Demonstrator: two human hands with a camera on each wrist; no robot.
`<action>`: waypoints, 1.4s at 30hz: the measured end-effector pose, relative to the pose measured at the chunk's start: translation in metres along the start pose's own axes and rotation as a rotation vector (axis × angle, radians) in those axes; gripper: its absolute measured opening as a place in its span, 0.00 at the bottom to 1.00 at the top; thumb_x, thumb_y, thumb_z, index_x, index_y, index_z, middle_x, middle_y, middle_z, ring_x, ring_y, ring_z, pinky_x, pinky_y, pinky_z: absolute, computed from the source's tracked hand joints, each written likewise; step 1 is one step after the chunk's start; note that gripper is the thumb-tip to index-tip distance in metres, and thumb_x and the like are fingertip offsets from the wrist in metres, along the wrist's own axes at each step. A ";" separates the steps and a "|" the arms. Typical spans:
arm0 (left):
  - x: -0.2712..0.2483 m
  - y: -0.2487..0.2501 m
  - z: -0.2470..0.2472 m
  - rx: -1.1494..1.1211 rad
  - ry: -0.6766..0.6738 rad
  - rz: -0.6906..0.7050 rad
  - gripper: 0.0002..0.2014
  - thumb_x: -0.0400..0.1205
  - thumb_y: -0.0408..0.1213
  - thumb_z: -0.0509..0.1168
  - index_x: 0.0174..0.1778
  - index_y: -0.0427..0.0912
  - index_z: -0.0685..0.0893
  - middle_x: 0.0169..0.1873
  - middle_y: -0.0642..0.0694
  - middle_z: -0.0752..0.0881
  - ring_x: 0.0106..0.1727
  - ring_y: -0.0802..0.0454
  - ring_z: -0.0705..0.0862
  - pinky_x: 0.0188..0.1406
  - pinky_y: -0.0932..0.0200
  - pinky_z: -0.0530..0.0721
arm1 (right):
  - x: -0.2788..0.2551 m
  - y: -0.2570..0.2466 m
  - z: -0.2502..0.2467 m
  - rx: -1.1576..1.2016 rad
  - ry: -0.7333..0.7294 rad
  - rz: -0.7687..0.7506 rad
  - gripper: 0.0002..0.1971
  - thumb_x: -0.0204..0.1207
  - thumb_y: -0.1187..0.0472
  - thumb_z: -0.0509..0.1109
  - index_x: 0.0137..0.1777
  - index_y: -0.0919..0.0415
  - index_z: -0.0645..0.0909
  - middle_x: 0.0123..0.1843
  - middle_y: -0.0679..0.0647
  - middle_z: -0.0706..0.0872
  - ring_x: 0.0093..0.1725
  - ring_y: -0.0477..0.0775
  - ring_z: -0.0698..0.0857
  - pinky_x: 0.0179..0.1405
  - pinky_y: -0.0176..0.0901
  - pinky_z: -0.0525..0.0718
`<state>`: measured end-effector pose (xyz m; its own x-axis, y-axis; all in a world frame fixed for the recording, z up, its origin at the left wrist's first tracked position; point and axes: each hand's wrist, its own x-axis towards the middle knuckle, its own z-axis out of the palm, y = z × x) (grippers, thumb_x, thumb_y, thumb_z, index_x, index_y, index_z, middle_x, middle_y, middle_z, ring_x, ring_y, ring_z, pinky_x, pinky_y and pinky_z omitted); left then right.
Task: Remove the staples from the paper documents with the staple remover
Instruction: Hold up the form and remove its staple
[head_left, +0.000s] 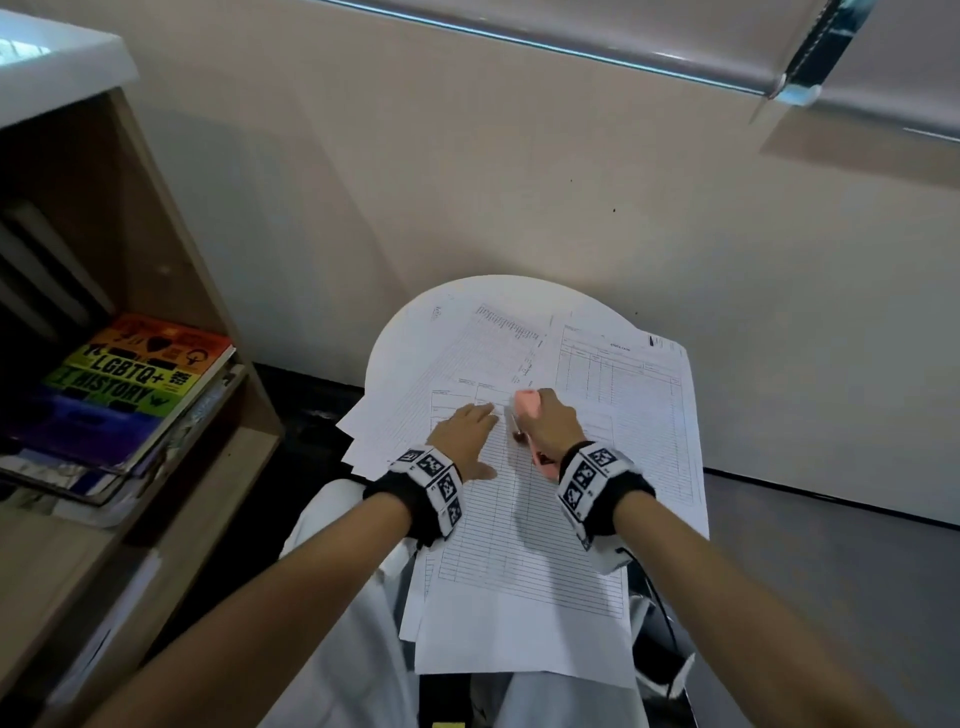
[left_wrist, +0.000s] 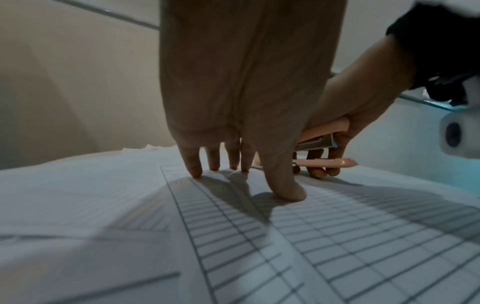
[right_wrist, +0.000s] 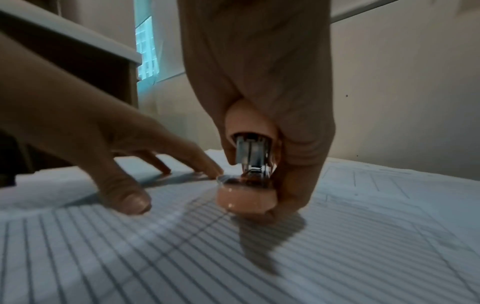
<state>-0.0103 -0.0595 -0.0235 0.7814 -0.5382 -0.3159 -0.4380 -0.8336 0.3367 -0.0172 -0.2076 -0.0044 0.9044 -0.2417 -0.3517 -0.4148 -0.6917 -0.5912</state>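
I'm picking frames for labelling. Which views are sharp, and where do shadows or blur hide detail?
Head view: fairly sharp, edges bowed; bookshelf dark. Left wrist view: left hand casts shadows on the ruled paper, foreground smeared. Right wrist view: soft; the pink tool in the right hand shades the sheet.

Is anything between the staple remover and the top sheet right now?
Nothing visible. The right hand grips the staple remover just above the top sheet; the left hand presses the sheet beside it.
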 end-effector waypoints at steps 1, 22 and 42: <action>0.002 0.000 0.001 0.011 0.001 -0.008 0.42 0.77 0.46 0.71 0.82 0.40 0.56 0.84 0.46 0.51 0.84 0.47 0.50 0.81 0.44 0.59 | 0.000 0.002 0.004 -0.016 0.014 -0.037 0.26 0.83 0.52 0.62 0.76 0.63 0.66 0.67 0.67 0.80 0.63 0.67 0.82 0.55 0.51 0.80; 0.014 0.005 0.003 0.091 0.028 0.033 0.39 0.73 0.44 0.75 0.78 0.42 0.64 0.83 0.44 0.54 0.84 0.44 0.51 0.82 0.48 0.59 | 0.018 -0.004 0.022 -0.156 0.182 -0.071 0.26 0.85 0.51 0.57 0.79 0.59 0.59 0.64 0.66 0.80 0.59 0.67 0.82 0.49 0.53 0.77; 0.037 0.058 0.018 0.187 0.109 -0.181 0.39 0.81 0.56 0.61 0.78 0.31 0.59 0.79 0.36 0.56 0.81 0.39 0.55 0.80 0.48 0.60 | 0.004 0.074 -0.036 -0.032 0.219 0.091 0.25 0.82 0.46 0.60 0.76 0.54 0.64 0.62 0.67 0.81 0.54 0.68 0.84 0.55 0.61 0.85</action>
<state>-0.0144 -0.1299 -0.0317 0.8933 -0.3698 -0.2553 -0.3529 -0.9291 0.1110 -0.0412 -0.2844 -0.0235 0.8649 -0.4437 -0.2347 -0.4956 -0.6807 -0.5395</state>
